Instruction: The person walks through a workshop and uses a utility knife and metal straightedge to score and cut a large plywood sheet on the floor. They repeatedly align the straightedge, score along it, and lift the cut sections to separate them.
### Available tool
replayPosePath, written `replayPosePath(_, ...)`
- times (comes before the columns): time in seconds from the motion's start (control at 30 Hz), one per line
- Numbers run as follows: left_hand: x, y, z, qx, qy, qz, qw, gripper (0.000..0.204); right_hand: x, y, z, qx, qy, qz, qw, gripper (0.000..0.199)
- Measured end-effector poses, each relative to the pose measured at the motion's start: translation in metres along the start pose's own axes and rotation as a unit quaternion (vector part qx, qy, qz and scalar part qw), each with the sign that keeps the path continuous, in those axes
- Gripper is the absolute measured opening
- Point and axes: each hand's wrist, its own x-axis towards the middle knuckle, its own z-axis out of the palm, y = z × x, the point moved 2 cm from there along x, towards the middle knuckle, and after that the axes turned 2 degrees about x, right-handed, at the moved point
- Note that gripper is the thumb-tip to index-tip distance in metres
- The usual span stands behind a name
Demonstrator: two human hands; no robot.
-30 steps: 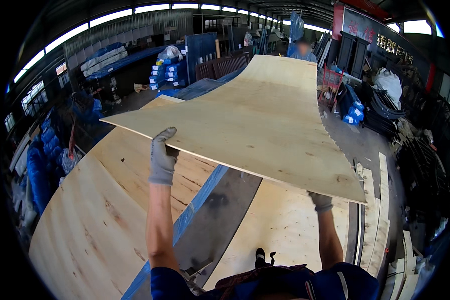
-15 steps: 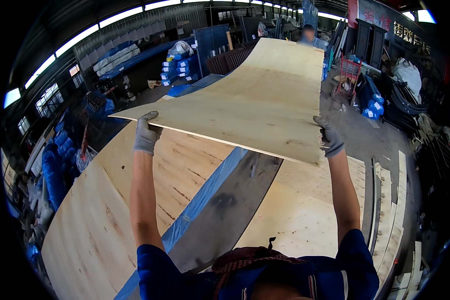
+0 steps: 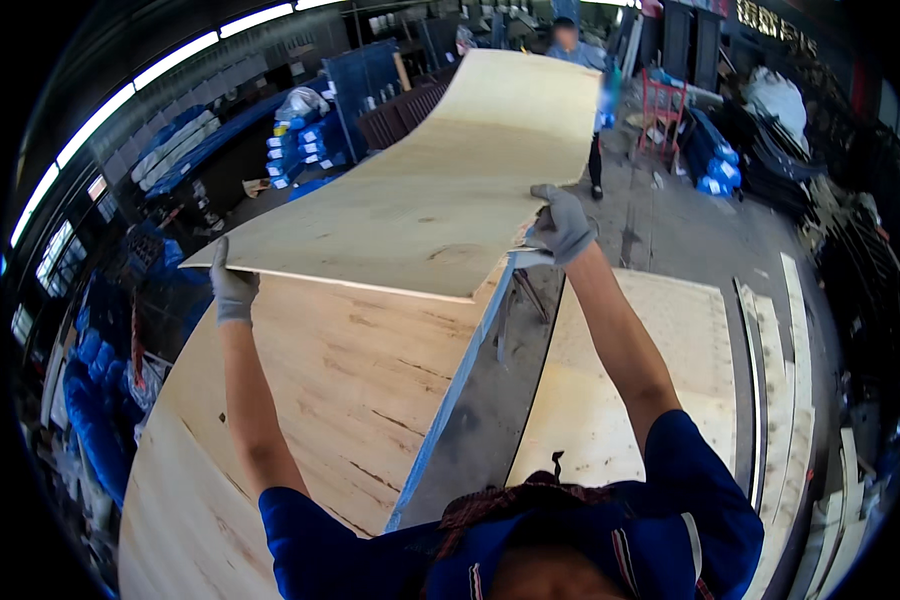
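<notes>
A large, thin plywood sheet [image 3: 400, 190] is held up in front of me, bowed along its length. My left hand [image 3: 234, 283], in a grey glove, grips its near edge close to the left corner, thumb on top. On the right side edge, my gloved right hand [image 3: 564, 224] is closed round the sheet, its fingertips hidden underneath. Beyond the far end stands another person [image 3: 575, 50], whose hands I cannot make out. Under the raised sheet, a broad stack topped with plywood [image 3: 320, 370] lies to the left, with blue wrapping [image 3: 440, 420] along its right side.
A second plywood stack [image 3: 630, 380] lies to the right, beside long narrow wood strips [image 3: 770, 400]. Farther off are a red hand truck [image 3: 662, 112], blue-wrapped bundles [image 3: 712, 160] and stacked blue packages [image 3: 310, 140]. Blue plastic rolls [image 3: 95, 410] line the left side.
The plywood sheet has shifted left, over the left stack. My right hand has moved left with its side edge, and more of the other person shows at the far end.
</notes>
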Motion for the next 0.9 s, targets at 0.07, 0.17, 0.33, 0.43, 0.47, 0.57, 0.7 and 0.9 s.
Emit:
replayPosePath(0.07,-0.025,-0.019,0.008,0.016,-0.047,-0.026,0.998,0.046,-0.004,-0.007,-0.006,-0.117,-0.018,-0.043,0.992,0.032)
replayPosePath(0.17,-0.097,-0.044,0.075,0.025,-0.104,0.048,0.993,0.066,0.007,-0.016,-0.001,-0.079,0.011,-0.009,0.997,0.029)
replayPosePath(0.33,-0.159,-0.073,0.182,-0.048,-0.197,-0.01,0.979,0.085,0.029,-0.035,0.047,0.248,0.07,0.097,0.961,0.03)
replayPosePath(0.43,-0.15,-0.064,0.236,-0.036,-0.183,-0.018,0.982,0.098,0.042,-0.035,0.036,0.269,0.072,0.047,0.959,0.031)
replayPosePath(0.47,-0.145,-0.064,0.26,-0.003,-0.21,0.0,0.978,0.098,0.052,-0.035,0.028,0.276,0.075,0.067,0.956,0.032)
replayPosePath(0.57,-0.11,-0.019,0.295,-0.038,-0.225,-0.06,0.972,0.077,0.07,-0.038,0.021,0.288,0.044,0.112,0.95,0.034)
replayPosePath(0.7,-0.059,0.009,0.306,0.01,-0.183,-0.045,0.982,0.068,0.073,-0.013,-0.033,0.101,-0.122,0.1,0.982,0.038)
replayPosePath(0.9,-0.019,0.014,0.311,0.384,-0.096,0.124,0.91,0.056,0.135,0.139,-0.176,-0.385,-0.118,0.117,0.908,0.058)
